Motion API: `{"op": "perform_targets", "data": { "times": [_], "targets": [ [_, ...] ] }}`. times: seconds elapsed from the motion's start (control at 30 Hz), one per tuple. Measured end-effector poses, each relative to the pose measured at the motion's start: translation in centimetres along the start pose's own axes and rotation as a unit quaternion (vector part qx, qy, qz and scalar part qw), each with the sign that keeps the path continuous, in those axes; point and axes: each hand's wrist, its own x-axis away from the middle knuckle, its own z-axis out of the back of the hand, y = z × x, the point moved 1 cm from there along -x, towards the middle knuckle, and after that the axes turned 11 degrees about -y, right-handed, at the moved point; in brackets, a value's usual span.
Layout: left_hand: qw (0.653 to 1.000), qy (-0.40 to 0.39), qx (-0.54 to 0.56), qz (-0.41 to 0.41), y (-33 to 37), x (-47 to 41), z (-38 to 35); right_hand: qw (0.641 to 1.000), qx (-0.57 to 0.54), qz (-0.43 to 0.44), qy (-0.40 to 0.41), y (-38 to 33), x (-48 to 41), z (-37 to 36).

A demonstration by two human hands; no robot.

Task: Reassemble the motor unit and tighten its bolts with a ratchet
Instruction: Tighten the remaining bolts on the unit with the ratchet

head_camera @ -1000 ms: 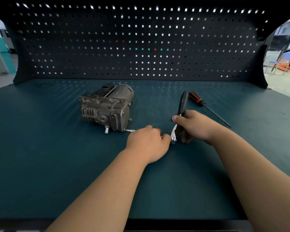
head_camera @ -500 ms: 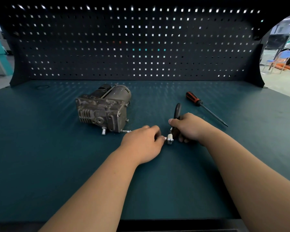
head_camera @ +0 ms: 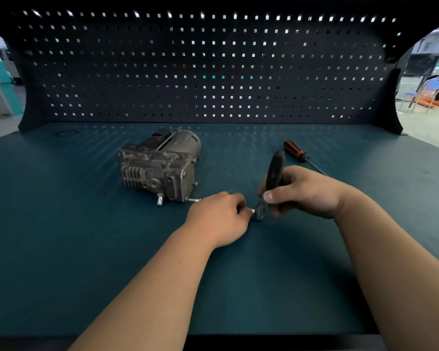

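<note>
**Both hands meet at the ratchet head**

Head view: the right hand (head_camera: pixel 307 193) curls its fingers round the black-handled steel ratchet (head_camera: pixel 274 171), handle tilted up. The left hand (head_camera: pixel 218 216) pinches a small silvery piece (head_camera: pixel 252 211) at the ratchet's blurred head; the piece is mostly hidden. The ribbed grey cast-metal motor unit (head_camera: pixel 160 168) sits near, to the left, on the matte teal surface (head_camera: pixel 61 249). An orange-and-black screwdriver (head_camera: pixel 295 149) lies behind.

motor unit (head_camera: pixel 160 168) left of ratchet (head_camera: pixel 273 177); screwdriver (head_camera: pixel 299 155) behind
</note>
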Motion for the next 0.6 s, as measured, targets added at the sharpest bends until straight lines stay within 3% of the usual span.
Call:
{"op": "perform_targets", "data": {
  "times": [0.07,0.3,0.43,0.6],
  "targets": [
    [1.0,0.002,-0.002,0.0,0.0,-0.1,-0.1,1.0,-0.019,-0.001,0.002,0.2,-0.1,-0.1],
    [1.0,0.01,-0.007,0.004,-0.1,-0.2,-0.4,0.988,-0.095,-0.034,0.118,2.0,-1.6,0.0],
    [1.0,0.003,0.0,0.011,-0.2,-0.1,-0.5,0.978,-0.053,-0.096,0.177,2.6,-2.4,-0.3],
    [1.0,0.005,-0.006,0.009,-0.2,-0.1,-0.6,0.973,-0.042,-0.119,0.191,2.4,-2.6,-0.3]
  ]
}}
